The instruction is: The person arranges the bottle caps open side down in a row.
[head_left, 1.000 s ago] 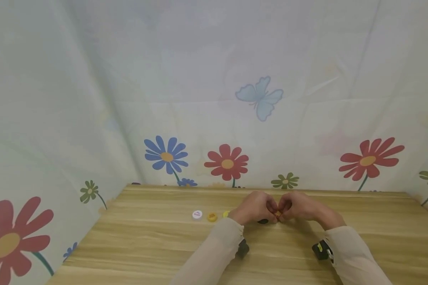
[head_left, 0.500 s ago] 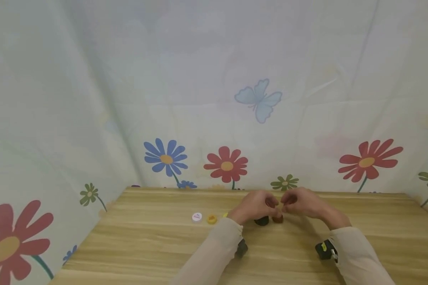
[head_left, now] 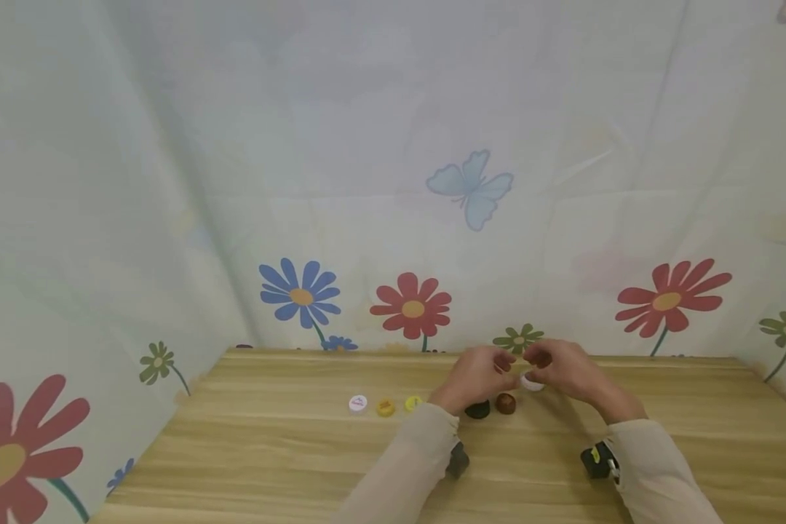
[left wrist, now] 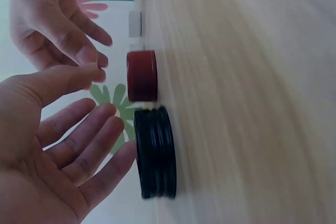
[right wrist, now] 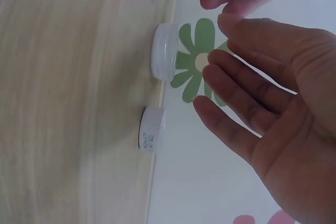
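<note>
My left hand hovers over the black cap and the red-brown cap, its fingers spread and holding nothing. In the left wrist view both caps lie flat on the table, the red cap beyond the ribbed black cap. My right hand is held above a white cap, partly covering it in the head view. Its fingers are loosely bent with nothing in them, as the right wrist view shows. There, two pale caps stand near the hand, a clear-white cap and a printed white cap.
Left of my hands, a white cap, an orange-yellow cap and a yellow cap lie in a row on the wooden table. Behind the table's far edge hangs a flower-printed curtain.
Both hands pinched the red-brown cap between them a second ago. They have let it go onto the table beside the black cap and lifted, uncovering both it and a white cap.
</note>
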Demonstrator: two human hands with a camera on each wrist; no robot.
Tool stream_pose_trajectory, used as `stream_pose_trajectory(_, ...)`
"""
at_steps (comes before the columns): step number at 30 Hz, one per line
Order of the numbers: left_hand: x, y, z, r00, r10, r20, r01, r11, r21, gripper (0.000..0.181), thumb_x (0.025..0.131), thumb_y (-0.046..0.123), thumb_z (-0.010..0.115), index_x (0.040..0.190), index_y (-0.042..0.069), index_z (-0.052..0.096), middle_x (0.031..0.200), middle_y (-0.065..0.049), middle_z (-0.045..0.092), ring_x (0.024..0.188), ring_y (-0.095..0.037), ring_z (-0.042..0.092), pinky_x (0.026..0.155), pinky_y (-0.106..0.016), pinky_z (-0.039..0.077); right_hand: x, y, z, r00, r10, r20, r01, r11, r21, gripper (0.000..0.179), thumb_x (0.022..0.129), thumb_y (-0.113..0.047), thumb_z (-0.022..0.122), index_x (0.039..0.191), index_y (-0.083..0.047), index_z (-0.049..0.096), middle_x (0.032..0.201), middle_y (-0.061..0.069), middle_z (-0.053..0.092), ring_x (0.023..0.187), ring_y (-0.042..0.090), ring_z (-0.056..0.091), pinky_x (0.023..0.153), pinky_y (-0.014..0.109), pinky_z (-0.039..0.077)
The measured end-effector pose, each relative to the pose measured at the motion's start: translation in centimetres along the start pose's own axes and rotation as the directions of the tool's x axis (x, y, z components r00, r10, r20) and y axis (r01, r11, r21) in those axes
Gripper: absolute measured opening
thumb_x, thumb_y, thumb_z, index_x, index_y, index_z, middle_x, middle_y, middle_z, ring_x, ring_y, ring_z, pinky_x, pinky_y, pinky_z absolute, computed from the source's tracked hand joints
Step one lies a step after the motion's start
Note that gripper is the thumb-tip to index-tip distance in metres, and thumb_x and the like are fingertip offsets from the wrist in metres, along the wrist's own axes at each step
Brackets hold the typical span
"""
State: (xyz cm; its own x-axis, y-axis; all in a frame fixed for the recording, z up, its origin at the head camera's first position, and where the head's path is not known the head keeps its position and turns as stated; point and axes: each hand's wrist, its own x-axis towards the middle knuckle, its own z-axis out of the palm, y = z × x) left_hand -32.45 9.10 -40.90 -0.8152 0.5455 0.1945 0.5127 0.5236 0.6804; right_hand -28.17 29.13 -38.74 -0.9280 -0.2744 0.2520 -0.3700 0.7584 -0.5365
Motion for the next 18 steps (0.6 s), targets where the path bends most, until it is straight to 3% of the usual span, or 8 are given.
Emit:
stream_pose_trajectory(6,0.7,0.6,0.6,0.999,-0.016,-0.036,0.017,0.999,0.027,0.033,0.087,0.017,0.085,0.118,0.007,0.078,0.104,-0.002,0.077,0.091,-0.007,0.068,0.082,-0.021,0.053,0.0,0.5,-0.1,1.0,-0.005,-0.015,0.005,0.999,-0.033,0.029,0.089,-0.006,0.081,0.113,0.008,0.071,0.11,0.021,0.073,0.106,0.045,0.068,0.089,0.059,0.056)
stream_pose_trajectory(13,1.2,0.9,1.3,0.996,-0.082,-0.025,0.083,0.996,0.02,0.035,0.088,0.018,0.087,0.12,0.007,0.078,0.105,0.0,0.077,0.092,-0.008,0.068,0.084,-0.022,0.053,-0.2,1.0,-0.1,0.999,0.027,0.019,-0.026,0.997,-0.066,0.033,0.089,-0.006,0.082,0.116,0.009,0.07,0.116,0.026,0.072,0.111,0.05,0.066,0.094,0.063,0.054)
stream_pose_trajectory(18,1.3,0.8,1.6,0.998,-0.064,-0.017,0.065,0.997,0.036,0.034,0.089,0.015,0.086,0.121,0.006,0.078,0.105,-0.002,0.078,0.093,-0.008,0.069,0.085,-0.021,0.053,-0.3,1.3,0.1,0.998,0.039,0.041,-0.036,0.995,-0.092,0.036,0.087,-0.006,0.083,0.116,0.01,0.069,0.116,0.027,0.072,0.112,0.05,0.066,0.095,0.063,0.053)
